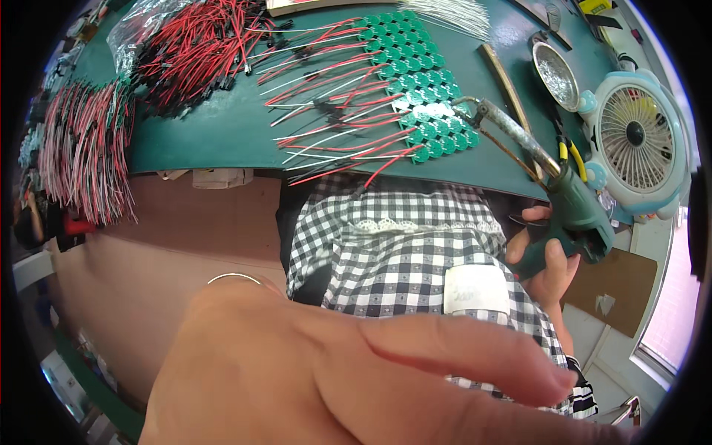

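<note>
My left hand is raised large and close in the foreground, a thin silver bangle at its wrist. Its thumb and a finger stretch to the right, apart, with nothing visible in them; the other fingers are out of sight. At the lap's right side, my right hand grips the handle of a green soldering gun. The gun's metal barrel points up and left, its tip by the right edge of a panel of round green circuit boards. Red and white wires run leftward from the panel.
A pile of red and black wires lies at the back left beside a clear plastic bag. A wire bundle hangs over the left edge. Rightward are a metal bar, a round dish, yellow-handled pliers and a fan.
</note>
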Demonstrator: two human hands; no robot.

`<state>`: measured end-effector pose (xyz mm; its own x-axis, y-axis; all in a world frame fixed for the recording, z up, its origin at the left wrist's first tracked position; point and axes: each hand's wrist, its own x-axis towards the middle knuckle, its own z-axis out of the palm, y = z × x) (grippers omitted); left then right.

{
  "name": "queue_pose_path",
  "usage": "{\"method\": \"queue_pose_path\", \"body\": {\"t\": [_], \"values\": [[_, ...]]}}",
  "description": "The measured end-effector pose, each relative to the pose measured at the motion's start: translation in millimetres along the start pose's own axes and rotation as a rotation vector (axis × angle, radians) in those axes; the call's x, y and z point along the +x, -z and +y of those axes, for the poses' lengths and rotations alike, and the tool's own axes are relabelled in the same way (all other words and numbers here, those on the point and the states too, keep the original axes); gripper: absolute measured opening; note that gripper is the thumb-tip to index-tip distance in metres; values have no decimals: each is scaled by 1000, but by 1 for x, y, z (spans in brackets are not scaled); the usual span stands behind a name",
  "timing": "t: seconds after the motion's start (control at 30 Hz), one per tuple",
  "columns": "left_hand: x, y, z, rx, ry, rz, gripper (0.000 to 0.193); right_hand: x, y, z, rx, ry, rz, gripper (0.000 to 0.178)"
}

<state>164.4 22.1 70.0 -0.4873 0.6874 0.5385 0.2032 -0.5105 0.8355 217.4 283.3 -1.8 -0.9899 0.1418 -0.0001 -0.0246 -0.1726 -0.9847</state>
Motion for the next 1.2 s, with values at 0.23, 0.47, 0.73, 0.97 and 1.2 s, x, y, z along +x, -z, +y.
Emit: {"method": "queue_pose_path", "body": {"t": [0.23, 0.47, 0.73, 0.97, 1.2], "values": [[15, 7, -2, 16, 52, 28, 24, 14, 6, 10, 26, -42, 26, 59], [47, 31, 4, 13, 125, 41, 15, 42, 5, -10, 15, -122, 118, 54], [75, 65, 16, 64, 226, 136, 7, 74, -1, -3, -2, -73, 265, 52], [111, 81, 53, 3, 398, 712, 10, 103, -11, -3, 42, -101, 236, 55], [75, 191, 1, -30, -6, 375, 13, 133, -4, 0, 187, -40, 329, 48]]}}
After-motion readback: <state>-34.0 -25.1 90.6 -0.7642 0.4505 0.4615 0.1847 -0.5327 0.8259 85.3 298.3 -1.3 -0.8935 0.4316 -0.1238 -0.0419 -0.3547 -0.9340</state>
